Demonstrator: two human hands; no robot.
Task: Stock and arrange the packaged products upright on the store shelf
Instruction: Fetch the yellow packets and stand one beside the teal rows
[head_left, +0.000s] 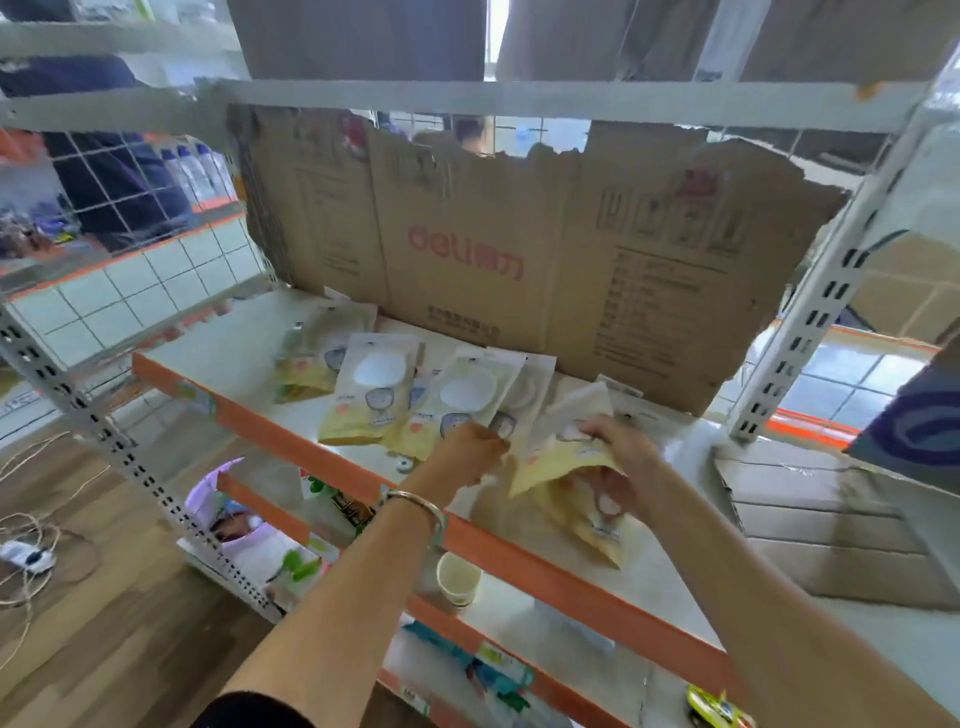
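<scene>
In the head view, a yellow-bottomed packet (558, 462) is gripped by the right hand (621, 457) over the shelf (228, 358). At its 9 o'clock, the left hand (470, 449) is curled against the row of packets (374, 389), which is propped at 11 o'clock against a cardboard sheet (519, 249). Whether anything is gripped there cannot be told.

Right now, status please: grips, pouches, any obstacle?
Right grip holds yellow pouch. Left grip curled beside it, hold unclear. Other pouches stand on shelf.
</scene>
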